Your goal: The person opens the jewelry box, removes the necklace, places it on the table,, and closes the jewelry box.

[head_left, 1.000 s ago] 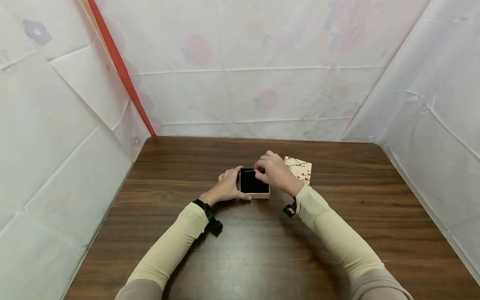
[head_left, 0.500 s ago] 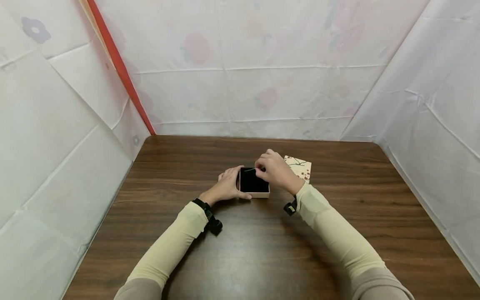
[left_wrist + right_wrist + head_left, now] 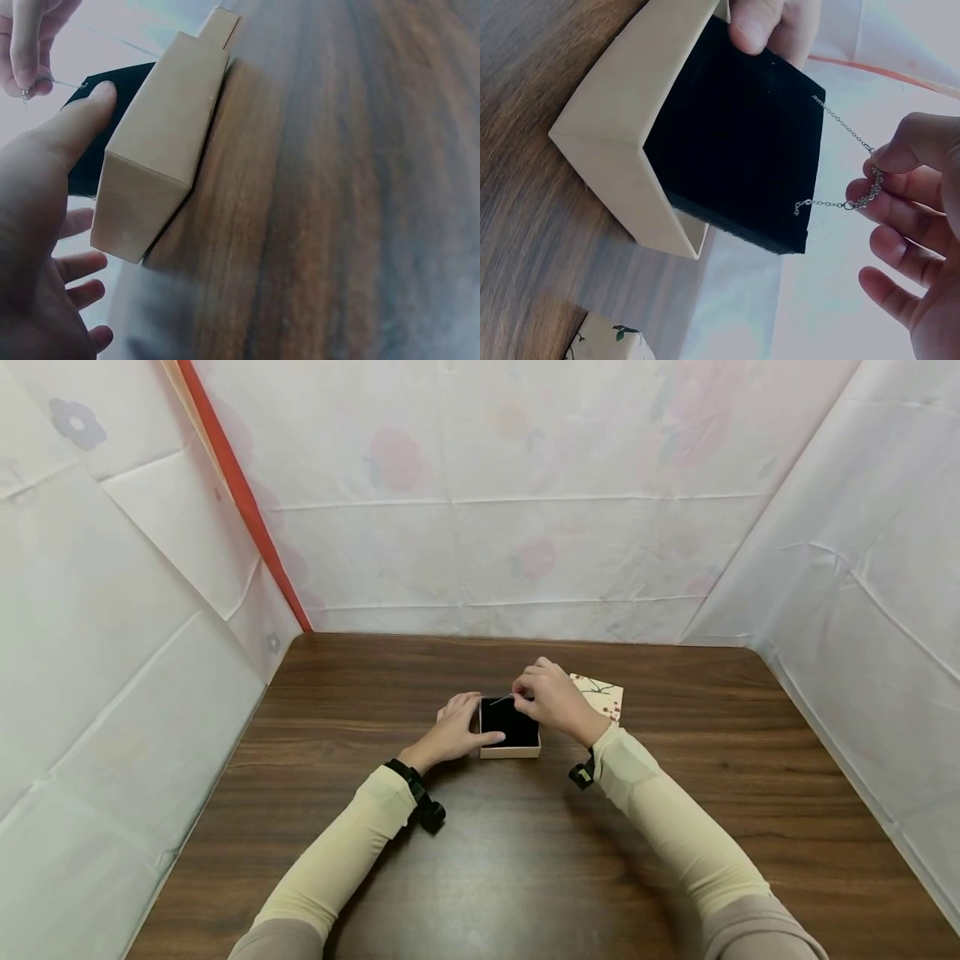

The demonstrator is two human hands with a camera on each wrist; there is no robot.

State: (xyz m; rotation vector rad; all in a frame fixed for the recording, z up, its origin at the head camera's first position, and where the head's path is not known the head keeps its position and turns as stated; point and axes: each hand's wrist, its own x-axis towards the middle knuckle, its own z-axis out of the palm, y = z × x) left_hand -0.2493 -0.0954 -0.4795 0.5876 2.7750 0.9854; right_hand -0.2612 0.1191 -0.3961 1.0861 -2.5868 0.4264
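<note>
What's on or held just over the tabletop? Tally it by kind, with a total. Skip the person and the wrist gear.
Cream box, open: 1
Black pad: 1
Silver chain: 1
Flowered lid: 1
Total: 4

Brn table (image 3: 480, 877) — 1 box (image 3: 510, 752), 1 floral lid (image 3: 602, 695)

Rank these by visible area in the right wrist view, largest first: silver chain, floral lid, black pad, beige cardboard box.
1. Beige cardboard box and black pad: too alike to rank.
2. Floral lid: partly cut off by the frame's bottom edge.
3. Silver chain: thin, covers least.
</note>
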